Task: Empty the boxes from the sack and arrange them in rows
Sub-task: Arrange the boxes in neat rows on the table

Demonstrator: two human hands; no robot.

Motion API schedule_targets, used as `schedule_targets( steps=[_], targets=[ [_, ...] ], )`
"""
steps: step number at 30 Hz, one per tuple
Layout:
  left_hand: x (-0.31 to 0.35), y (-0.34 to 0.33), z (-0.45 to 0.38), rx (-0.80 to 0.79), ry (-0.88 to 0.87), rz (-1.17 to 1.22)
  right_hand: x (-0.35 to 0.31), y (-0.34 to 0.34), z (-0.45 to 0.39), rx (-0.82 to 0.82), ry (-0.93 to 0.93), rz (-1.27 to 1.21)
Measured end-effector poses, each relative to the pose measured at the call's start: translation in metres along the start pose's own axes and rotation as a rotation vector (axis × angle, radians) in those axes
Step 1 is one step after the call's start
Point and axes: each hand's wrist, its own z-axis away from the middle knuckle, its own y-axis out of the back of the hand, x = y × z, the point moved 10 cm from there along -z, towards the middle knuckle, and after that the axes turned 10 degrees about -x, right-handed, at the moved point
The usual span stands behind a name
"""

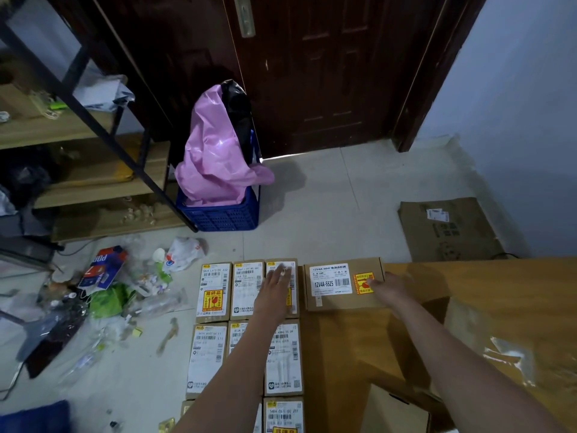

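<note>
Head view looks down on a tiled floor where a large flattened cardboard sheet lies at right, a blue crate with a pink bag stands by the door, and small labelled boxes sit side by side in rows. One wider box lies just right of the top row, the right hand gripping its right end with curled fingers. Flat on the top row's third box rests the left hand, fingers straight.

Both forearms outstretched; left hand flat, fingers straight; right hand loosely curled.
</note>
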Motion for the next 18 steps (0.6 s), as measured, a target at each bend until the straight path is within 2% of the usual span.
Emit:
schedule_targets(
  steps=[3,8,18],
  targets=[
    [-0.0009,-0.0005,-0.0007,0.003,0.0,0.026,0.0049,-0.005,-0.0088,0.013,-0.036,0.084],
    [-0.0019,0.0002,-0.0005,0.003,-0.004,0.034,-0.0005,-0.0045,-0.01,0.131,-0.077,0.261],
    [0.0009,0.0029,-0.0013,0.012,-0.011,0.034,-0.0048,-0.0102,-0.0146,0.139,-0.075,0.318]
  ],
)
